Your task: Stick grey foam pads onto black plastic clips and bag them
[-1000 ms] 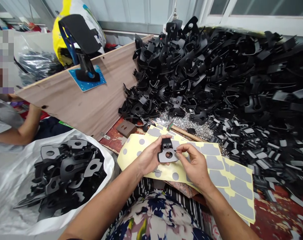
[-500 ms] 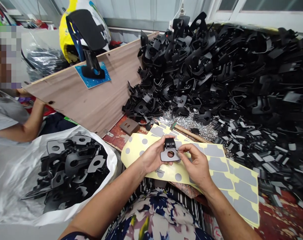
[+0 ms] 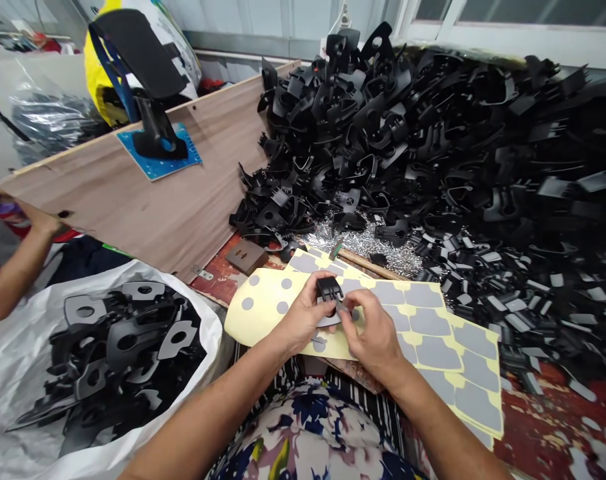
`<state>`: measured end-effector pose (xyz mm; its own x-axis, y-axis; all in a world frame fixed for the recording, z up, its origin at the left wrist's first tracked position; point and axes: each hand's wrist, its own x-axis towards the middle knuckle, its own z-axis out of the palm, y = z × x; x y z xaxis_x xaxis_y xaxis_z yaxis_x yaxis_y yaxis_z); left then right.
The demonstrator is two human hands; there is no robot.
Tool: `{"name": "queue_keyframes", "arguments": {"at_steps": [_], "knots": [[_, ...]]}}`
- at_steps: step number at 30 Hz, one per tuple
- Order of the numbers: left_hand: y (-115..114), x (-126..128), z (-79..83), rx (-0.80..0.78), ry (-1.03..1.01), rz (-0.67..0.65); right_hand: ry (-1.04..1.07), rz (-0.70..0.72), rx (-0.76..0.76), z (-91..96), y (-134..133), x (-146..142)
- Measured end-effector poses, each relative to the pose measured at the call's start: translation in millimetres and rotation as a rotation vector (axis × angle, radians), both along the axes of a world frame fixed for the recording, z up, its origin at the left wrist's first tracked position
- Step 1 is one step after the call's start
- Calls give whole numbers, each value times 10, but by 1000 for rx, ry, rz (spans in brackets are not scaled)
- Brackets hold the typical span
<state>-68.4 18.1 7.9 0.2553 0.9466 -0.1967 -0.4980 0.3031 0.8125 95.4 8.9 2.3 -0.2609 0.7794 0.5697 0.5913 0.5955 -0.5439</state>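
Observation:
My left hand (image 3: 303, 317) grips a small black plastic clip part (image 3: 329, 293) by its side, over yellow backing sheets (image 3: 427, 320) that carry grey adhesive pads. My right hand (image 3: 373, 333) is closed in a pinch with its fingertips pressed on the flat face of the same part. Round grey dots lie on the left sheet (image 3: 263, 300) and larger shaped pads on the right one.
A big heap of black plastic clips (image 3: 433, 133) fills the right and back, with small metal pins (image 3: 363, 243) at its foot. A white bag (image 3: 57, 373) of finished parts lies at the left. A wooden board (image 3: 157, 200) leans behind it. Another person's arm (image 3: 13, 273) is at the far left.
My right hand has moved onto the part's face, covering its hole. Both hands sit slightly lower and to the left. The other person's arm has drawn toward the left edge.

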Motion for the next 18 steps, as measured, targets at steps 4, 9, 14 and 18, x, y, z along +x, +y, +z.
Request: {"name": "queue_keyframes", "arguments": {"at_steps": [4, 9, 14, 18], "knots": [[-45, 119, -114, 44, 85, 124, -163, -114, 160, -67, -48, 21], [-37, 124, -117, 25, 91, 132, -211, -261, 30, 129, -64, 282], [7, 48, 0, 11, -106, 139, -254, 16, -142, -87, -145, 427], [38, -186, 209, -25, -264, 81, -477, -6, -108, -387, -118, 441]]}}
